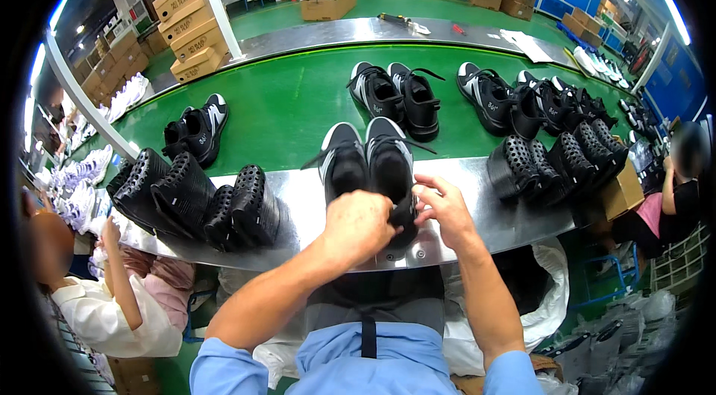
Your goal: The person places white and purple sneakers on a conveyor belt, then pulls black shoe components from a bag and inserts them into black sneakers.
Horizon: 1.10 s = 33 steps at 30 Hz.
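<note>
A pair of black sneakers with grey-white toes stands on the steel ledge before me, toes pointing away: a left sneaker (344, 164) and a right sneaker (389, 160). My left hand (354, 225) is closed at the heel of the right sneaker, its fingertips gripping the black collar. On the other side of that heel, my right hand (447, 208) has its fingers bent and apart, the tips close to the collar. Whether those tips touch it is hard to tell. My left hand covers the back of the left sneaker.
Stacks of black perforated plastic pieces stand on the ledge at left (253, 205) and right (514, 167). More black sneakers (403, 100) sit on the green belt (291, 108). A white sack (548, 283) is below at right. Seated people work at both sides.
</note>
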Available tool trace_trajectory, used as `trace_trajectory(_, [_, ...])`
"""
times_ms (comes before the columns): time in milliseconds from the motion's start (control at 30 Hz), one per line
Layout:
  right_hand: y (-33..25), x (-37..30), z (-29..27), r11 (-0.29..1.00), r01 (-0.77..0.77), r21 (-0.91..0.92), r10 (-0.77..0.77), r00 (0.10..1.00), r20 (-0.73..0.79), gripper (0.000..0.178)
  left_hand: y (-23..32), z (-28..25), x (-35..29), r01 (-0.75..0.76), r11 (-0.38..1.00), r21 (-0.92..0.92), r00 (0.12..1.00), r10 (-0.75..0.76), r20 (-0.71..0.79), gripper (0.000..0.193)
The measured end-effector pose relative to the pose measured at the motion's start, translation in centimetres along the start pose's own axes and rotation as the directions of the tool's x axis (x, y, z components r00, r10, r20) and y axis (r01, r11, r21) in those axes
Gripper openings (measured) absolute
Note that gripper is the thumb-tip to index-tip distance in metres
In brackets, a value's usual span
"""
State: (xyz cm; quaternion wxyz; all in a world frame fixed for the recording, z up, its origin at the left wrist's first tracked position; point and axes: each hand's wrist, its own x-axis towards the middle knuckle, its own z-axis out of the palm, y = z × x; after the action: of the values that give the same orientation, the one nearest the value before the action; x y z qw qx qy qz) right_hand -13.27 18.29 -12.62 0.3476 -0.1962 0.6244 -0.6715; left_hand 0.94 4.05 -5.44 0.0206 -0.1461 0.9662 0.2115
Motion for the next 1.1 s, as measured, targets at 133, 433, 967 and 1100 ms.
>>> trace_trajectory(133, [4.3, -2.2, -3.2, 0.866, 0.133, -0.482, -0.266, 0.939, -0.219, 0.047, -0.3, -6.0, 2.0, 0.101, 0.99, 0.097, 0.995, -0.1, -0.015, 0.037])
trace_trajectory(433, [7.7, -4.1, -1.4, 0.36, 0.258, -0.897, -0.738, 0.666, -0.105, 0.026, -17.4, -9.6, 12.7, 0.276, 0.921, 0.275, 0.961, -0.256, -0.106, 0.049])
trace_trajectory(967, [7.4, -4.0, -1.6, 0.362, 0.259, -0.895, -0.779, 0.612, -0.138, 0.01, -2.6, -0.3, 29.0, 0.123, 0.98, 0.154, 0.992, -0.116, -0.058, 0.059])
trace_trajectory(1100, [7.2, -4.0, -2.2, 0.365, 0.227, -0.903, -0.769, 0.62, -0.155, 0.009, 0.9, -1.9, 25.1, 0.009, 0.967, 0.256, 0.993, 0.022, -0.119, 0.046])
